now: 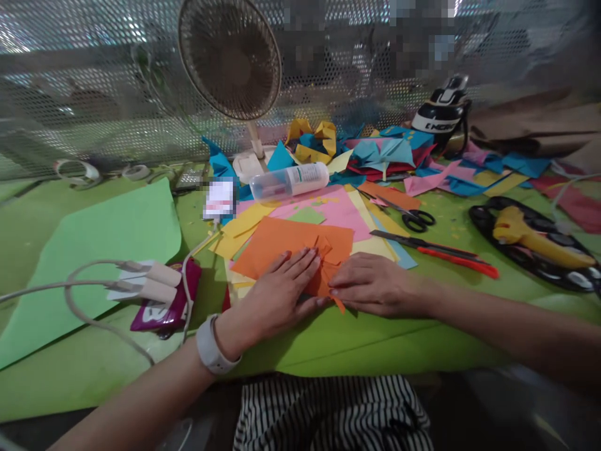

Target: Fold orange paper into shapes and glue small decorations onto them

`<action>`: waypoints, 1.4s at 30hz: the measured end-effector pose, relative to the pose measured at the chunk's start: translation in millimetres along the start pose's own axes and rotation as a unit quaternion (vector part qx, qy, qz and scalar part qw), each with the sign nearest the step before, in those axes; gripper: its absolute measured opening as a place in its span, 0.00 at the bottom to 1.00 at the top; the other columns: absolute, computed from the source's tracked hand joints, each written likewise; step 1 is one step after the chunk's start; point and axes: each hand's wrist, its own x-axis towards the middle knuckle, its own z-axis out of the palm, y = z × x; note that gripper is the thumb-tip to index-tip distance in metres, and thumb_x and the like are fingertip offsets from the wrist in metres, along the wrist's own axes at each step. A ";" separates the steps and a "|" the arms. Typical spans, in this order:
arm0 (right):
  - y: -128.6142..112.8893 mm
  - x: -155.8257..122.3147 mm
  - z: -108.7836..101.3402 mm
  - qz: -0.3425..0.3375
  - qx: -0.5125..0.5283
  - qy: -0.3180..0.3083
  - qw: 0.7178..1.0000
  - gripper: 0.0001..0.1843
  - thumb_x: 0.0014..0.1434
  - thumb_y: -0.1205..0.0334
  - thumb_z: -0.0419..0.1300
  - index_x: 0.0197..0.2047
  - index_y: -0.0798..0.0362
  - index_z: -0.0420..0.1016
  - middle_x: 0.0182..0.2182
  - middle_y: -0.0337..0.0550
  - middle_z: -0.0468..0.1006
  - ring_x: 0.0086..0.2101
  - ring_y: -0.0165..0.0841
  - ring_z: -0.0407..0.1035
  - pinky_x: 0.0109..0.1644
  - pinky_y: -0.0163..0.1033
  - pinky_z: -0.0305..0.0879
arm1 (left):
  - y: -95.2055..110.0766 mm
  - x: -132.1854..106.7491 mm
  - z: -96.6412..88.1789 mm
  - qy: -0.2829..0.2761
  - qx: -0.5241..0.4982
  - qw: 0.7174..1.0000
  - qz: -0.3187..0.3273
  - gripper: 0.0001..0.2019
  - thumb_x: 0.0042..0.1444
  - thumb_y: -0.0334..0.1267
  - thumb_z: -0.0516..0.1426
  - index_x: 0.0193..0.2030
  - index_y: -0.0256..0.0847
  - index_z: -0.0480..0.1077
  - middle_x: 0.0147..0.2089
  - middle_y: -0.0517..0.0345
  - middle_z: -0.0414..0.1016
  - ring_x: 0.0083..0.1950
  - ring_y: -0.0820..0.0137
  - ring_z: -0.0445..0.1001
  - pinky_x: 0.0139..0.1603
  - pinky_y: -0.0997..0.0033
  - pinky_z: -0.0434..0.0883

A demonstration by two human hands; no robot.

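On the green table lies a sheet of orange paper (282,243), with smaller folded or cut orange pieces (328,250) on its right part. My left hand (282,291) rests flat across these, fingers stretched out, pressing down on the orange paper. Close beside it my right hand (373,285) has its fingers drawn together at the lower right edge of the orange piece. An orange tip pokes out below, between the two hands. Some of the piece is hidden beneath my fingers. Pink paper (345,210) and yellow paper (246,220) lie under and behind the orange sheet.
Right of my hands are a red cutter knife (451,254), black scissors (417,219) and a yellow glue gun (539,241) on a black tray. A clear bottle (288,181), a fan (230,59) and coloured scraps stand behind. White chargers (150,282) with cables lie left.
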 end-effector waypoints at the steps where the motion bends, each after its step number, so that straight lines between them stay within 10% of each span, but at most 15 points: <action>1: 0.2 0.2 0.3 0.004 0.016 0.001 1.000 0.10 0.62 0.64 0.56 0.44 0.53 0.76 0.43 0.45 0.78 0.44 0.36 0.69 0.48 0.45 0.65 | 0.5 0.4 -0.4 0.000 -0.003 1.000 -0.002 0.35 0.63 0.58 0.41 0.69 0.36 0.47 0.71 0.49 0.44 0.71 0.63 0.43 0.69 0.57 0.45; 9: -0.4 1.3 6.4 0.073 0.109 0.033 0.991 0.08 0.62 0.64 0.57 0.42 0.52 0.77 0.38 0.43 0.80 0.40 0.33 0.71 0.45 0.42 0.65 | 5.1 3.2 0.1 -0.003 0.001 1.000 -0.017 0.30 0.65 0.53 0.41 0.68 0.36 0.49 0.70 0.48 0.47 0.70 0.63 0.46 0.69 0.55 0.44; 20: -13.3 31.0 -0.6 0.363 0.163 -0.010 0.917 0.08 0.59 0.62 0.61 0.29 0.55 0.74 0.28 0.39 0.75 0.30 0.29 0.67 0.33 0.34 0.61 | 5.5 2.3 2.4 0.024 -0.025 0.999 -0.021 0.31 0.64 0.54 0.42 0.67 0.36 0.52 0.69 0.48 0.50 0.70 0.63 0.48 0.69 0.53 0.46; 28: -20.9 18.9 9.1 0.261 0.096 0.113 0.954 0.09 0.63 0.58 0.56 0.35 0.53 0.74 0.33 0.42 0.77 0.36 0.33 0.68 0.41 0.38 0.62 | 6.0 2.3 -0.8 0.017 -0.025 0.999 -0.022 0.30 0.64 0.53 0.43 0.66 0.37 0.53 0.69 0.48 0.50 0.70 0.62 0.49 0.68 0.52 0.47; 34: -18.4 16.5 13.4 0.233 0.063 0.086 0.967 0.14 0.65 0.56 0.53 0.33 0.53 0.74 0.26 0.40 0.77 0.31 0.32 0.68 0.37 0.39 0.60 | 6.7 2.3 -0.9 0.021 -0.027 0.999 -0.022 0.30 0.64 0.53 0.43 0.66 0.36 0.53 0.69 0.48 0.51 0.69 0.61 0.50 0.68 0.52 0.48; 42: -20.8 29.6 11.6 0.429 0.267 0.097 0.858 0.22 0.59 0.59 0.59 0.55 0.52 0.62 0.27 0.36 0.78 0.28 0.31 0.72 0.33 0.37 0.65 | 5.2 2.2 2.2 0.024 -0.023 0.999 -0.022 0.30 0.63 0.53 0.43 0.66 0.37 0.54 0.69 0.46 0.50 0.69 0.61 0.50 0.68 0.52 0.47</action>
